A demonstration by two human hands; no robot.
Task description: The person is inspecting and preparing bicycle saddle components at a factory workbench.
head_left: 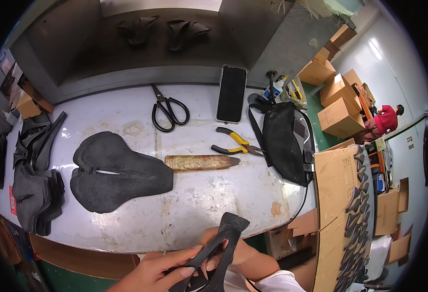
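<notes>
Both hands hold a black plastic saddle frame (pixel 222 246) near the table's front edge. My left hand (pixel 155 270) grips its lower part from the left. My right hand (pixel 233 250) is behind it with fingers wrapped around its middle. On the white table (pixel 199 199) lies a black saddle-shaped foam pad (pixel 119 171), and just right of it a knife with a tape-wrapped handle (pixel 199 162).
Black scissors (pixel 169 109), a phone (pixel 231 93) and yellow-handled pliers (pixel 236 143) lie farther back. A black bag (pixel 284 141) sits at the right edge, stacked black parts (pixel 33 190) at the left. A cardboard box (pixel 343 219) holds several black frames. A person in red (pixel 387 119) stands by far cartons.
</notes>
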